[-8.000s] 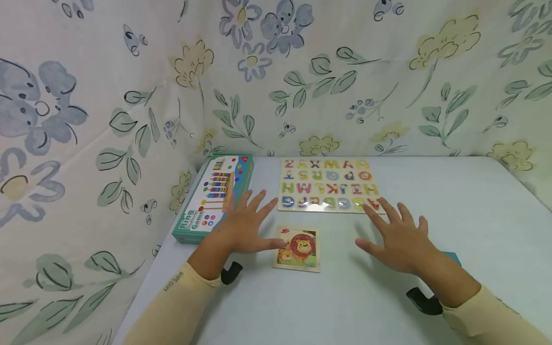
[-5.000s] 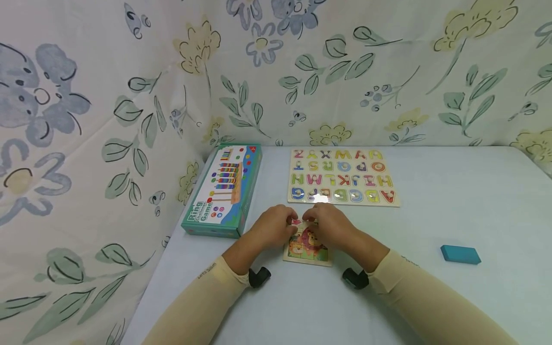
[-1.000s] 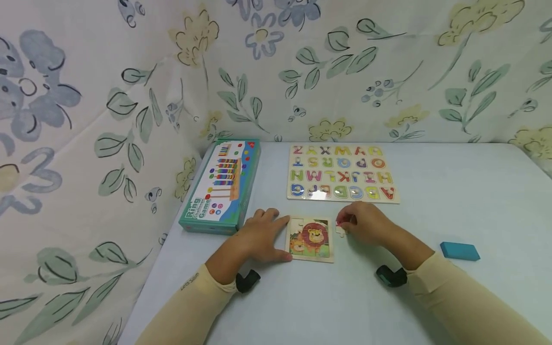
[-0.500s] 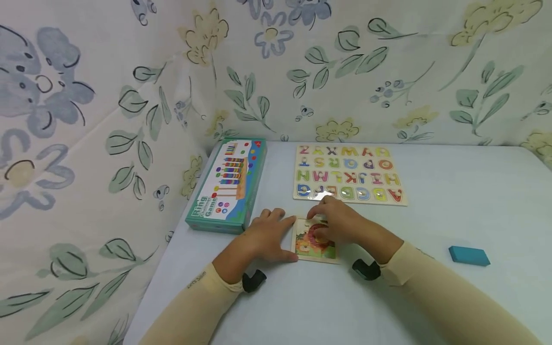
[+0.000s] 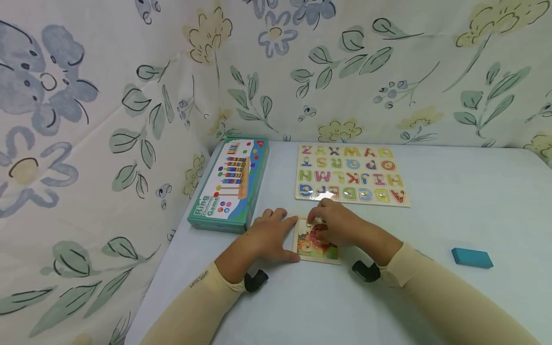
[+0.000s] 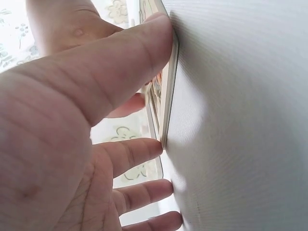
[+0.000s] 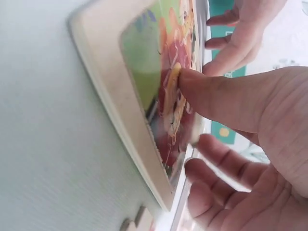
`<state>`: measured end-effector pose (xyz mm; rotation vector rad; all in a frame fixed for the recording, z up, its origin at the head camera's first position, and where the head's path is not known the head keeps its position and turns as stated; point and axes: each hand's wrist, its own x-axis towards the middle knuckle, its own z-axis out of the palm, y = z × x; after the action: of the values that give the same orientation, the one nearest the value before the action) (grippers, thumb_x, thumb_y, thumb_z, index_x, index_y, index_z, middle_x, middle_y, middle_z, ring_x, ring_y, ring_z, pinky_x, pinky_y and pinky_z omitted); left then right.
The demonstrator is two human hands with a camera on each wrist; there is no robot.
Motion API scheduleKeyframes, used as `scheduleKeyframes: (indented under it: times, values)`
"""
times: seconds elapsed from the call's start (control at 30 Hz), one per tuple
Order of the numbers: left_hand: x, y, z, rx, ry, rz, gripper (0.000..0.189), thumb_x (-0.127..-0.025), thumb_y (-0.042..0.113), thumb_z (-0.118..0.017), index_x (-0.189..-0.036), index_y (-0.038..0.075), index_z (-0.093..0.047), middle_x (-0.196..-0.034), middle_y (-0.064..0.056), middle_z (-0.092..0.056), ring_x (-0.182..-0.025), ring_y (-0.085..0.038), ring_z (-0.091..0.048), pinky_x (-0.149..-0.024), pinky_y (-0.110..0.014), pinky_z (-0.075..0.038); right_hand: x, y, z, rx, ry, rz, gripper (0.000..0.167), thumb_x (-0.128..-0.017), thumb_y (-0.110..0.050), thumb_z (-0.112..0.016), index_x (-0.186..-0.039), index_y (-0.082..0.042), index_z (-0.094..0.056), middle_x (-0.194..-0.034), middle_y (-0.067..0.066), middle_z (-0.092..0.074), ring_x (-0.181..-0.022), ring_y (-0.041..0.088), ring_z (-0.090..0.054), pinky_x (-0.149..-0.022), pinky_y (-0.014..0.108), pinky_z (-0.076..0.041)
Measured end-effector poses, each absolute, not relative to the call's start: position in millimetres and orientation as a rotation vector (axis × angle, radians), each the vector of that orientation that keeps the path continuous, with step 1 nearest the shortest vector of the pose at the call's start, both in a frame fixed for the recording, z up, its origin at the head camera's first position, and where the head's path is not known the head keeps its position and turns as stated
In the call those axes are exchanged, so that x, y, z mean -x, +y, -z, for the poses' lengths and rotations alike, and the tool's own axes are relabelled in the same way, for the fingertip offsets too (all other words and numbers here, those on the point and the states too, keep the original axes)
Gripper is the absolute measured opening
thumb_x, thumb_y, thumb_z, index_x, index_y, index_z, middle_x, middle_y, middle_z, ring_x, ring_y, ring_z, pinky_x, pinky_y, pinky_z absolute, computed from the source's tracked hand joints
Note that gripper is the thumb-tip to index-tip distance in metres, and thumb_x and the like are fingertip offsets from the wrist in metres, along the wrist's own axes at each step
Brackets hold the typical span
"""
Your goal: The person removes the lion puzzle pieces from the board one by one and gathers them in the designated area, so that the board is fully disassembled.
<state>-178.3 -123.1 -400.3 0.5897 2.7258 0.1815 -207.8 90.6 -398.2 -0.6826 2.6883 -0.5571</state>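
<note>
Square lion puzzle (image 5: 307,245) lies flat on the white table (image 5: 310,306), near of centre, between the two hands. Pale bare-looking patch at its far left corner. Left hand (image 5: 271,237) spread wide at the left edge: thumb tip against the near left corner, index tip at the far left corner, remaining fingers resting on the table beyond; nothing in its grasp. Right hand (image 5: 340,223) covers the far right part, fingers curled, thumb apart from them; thumb tip touches the lion's face, fingertips at the far side. Cannot tell whether a piece is pinched between them. Right wrist view: at least one loose wooden piece (image 7: 143,219) on the table just beside the puzzle, cut off by the lower border. Letter board (image 5: 351,176) flat just beyond the puzzle, coloured letters in four rows. Green-edged ring game box (image 5: 230,187) to the left, set at a slant. Teal block (image 5: 472,258) alone on the right, well apart from the puzzle. Floral cloth (image 5: 327,72) hangs along the far side and the left. Cream sleeves (image 5: 185,306) on both arms, dark device (image 5: 256,281) at each wrist.
</note>
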Motion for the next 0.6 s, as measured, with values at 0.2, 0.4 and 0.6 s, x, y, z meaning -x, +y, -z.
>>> scheduleKeyframes:
  times: [0.2, 0.4, 0.6]
  values:
    - [178.0, -123.2, 401.8, -0.599, 2.729, -0.183, 0.099, -0.077, 0.065, -0.08, -0.159, 0.025, -0.039, -0.159, -0.007, -0.038, -0.138, -0.031, -0.039, -0.112, -0.051, -0.041, 204.2, 92.7, 399.6, 0.739, 2.735, 0.618, 0.024, -0.09, -0.013, -0.08, -0.112, -0.018, -0.071, -0.108, -0.001, -0.064, -0.099, 0.018, -0.056, -0.096, 0.041, -0.054]
    - [177.4, -123.1, 401.8, -0.599, 2.728, -0.188, 0.099, -0.077, 0.065, -0.08, -0.159, 0.025, -0.04, -0.158, -0.008, -0.038, -0.137, -0.031, -0.039, -0.112, -0.052, -0.04, 205.3, 96.4, 397.7, 0.667, 2.738, 0.736, 0.023, -0.094, -0.01, -0.074, -0.116, -0.016, -0.069, -0.098, -0.002, -0.065, -0.089, 0.017, -0.058, -0.083, 0.035, -0.054]
    - [177.9, -123.7, 401.4, -0.594, 2.725, -0.186, 0.099, -0.078, 0.065, -0.079, -0.159, 0.025, -0.039, -0.159, -0.008, -0.037, -0.137, -0.031, -0.038, -0.112, -0.051, -0.04, 206.0, 110.2, 390.1, 0.729, 2.757, 0.792, 0.016, -0.094, -0.01, -0.074, -0.108, -0.017, -0.074, -0.092, -0.005, -0.065, -0.086, 0.015, -0.057, -0.078, 0.032, -0.051]
